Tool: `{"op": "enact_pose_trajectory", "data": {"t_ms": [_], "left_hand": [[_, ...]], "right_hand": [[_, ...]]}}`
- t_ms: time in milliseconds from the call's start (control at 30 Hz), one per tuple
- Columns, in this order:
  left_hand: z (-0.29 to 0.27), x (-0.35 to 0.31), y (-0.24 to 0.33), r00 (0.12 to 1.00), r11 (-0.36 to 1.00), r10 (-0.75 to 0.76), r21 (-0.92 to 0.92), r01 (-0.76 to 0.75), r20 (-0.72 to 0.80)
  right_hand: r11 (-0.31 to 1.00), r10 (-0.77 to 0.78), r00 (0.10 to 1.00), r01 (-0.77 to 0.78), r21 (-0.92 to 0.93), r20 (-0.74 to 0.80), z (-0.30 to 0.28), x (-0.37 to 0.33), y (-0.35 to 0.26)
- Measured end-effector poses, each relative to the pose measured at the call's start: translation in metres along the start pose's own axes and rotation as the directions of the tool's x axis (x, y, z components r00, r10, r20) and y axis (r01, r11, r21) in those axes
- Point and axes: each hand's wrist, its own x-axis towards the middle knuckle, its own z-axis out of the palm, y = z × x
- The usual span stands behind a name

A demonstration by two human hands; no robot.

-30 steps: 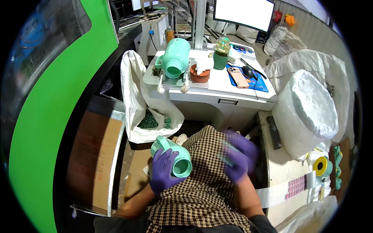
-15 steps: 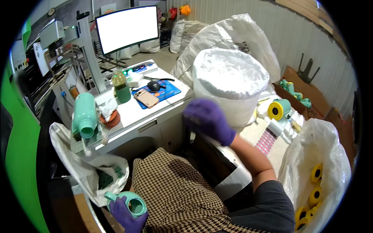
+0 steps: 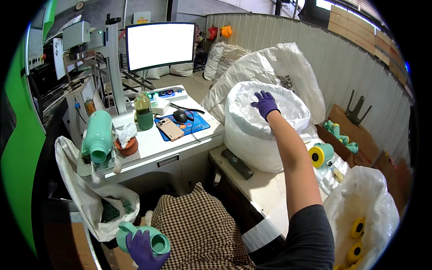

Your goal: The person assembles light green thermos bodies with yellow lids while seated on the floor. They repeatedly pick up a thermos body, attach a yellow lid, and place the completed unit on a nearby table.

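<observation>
A teal plastic jug (image 3: pixel 154 231) with a loop handle and an open round mouth is in my left hand (image 3: pixel 145 251), purple-gloved, at the lower left. My fingers wrap its side, just beside the checked cloth (image 3: pixel 193 225) over my lap. My right hand (image 3: pixel 265 104), also in a purple glove, reaches far forward over the mouth of a large round white bin (image 3: pixel 256 150) with a white plastic liner. Its fingers are spread and nothing shows in them; I cannot tell whether they touch the liner.
Another teal jug (image 3: pixel 98 135) lies on the white desk (image 3: pixel 198 137) at left, near a monitor (image 3: pixel 160 47) and phone (image 3: pixel 170 129). Below hangs a white sack (image 3: pixel 74 180). At right stand a yellow-ended teal jug (image 3: pixel 323 154) and a plastic bag (image 3: pixel 360 193) with yellow parts.
My right hand has swung forward from in front of the bin to over its mouth, and its fingers have spread. My left hand keeps hold of the jug. The view has tilted up.
</observation>
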Motion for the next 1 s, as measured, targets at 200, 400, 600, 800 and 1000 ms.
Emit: {"op": "enact_pose_trajectory", "data": {"t_ms": [200, 400, 600, 800, 1000], "left_hand": [[-0.017, 0.007, 0.011, 0.991, 0.991, -0.133, 0.021, 0.133, -0.017], [-0.031, 0.016, -0.008, 0.982, 0.982, -0.186, -0.024, 0.186, -0.007], [-0.039, 0.039, -0.013, 0.920, 0.851, -0.390, -0.399, 0.342, -0.043], [-0.038, 0.063, 0.002, 0.984, 0.984, -0.084, -0.167, 0.057, -0.158], [-0.042, 0.064, 0.007, 0.997, 0.998, -0.023, -0.066, 0.018, -0.067]], "right_hand": [[0.967, 0.227, 0.974, -0.223, 0.120, -0.017, -0.002, -0.002, 0.009], [0.764, 0.197, 0.674, 0.350, 0.543, -0.712, -0.108, -0.056, -0.015], [0.094, -0.041, 0.784, 0.621, 0.778, -0.620, -0.178, -0.218, -0.227], [-0.449, -0.258, 0.762, 0.450, 0.772, -0.594, -0.214, -0.282, -0.387], [-0.212, -0.401, 0.813, 0.366, 0.906, -0.422, -0.223, -0.286, -0.395]]}}
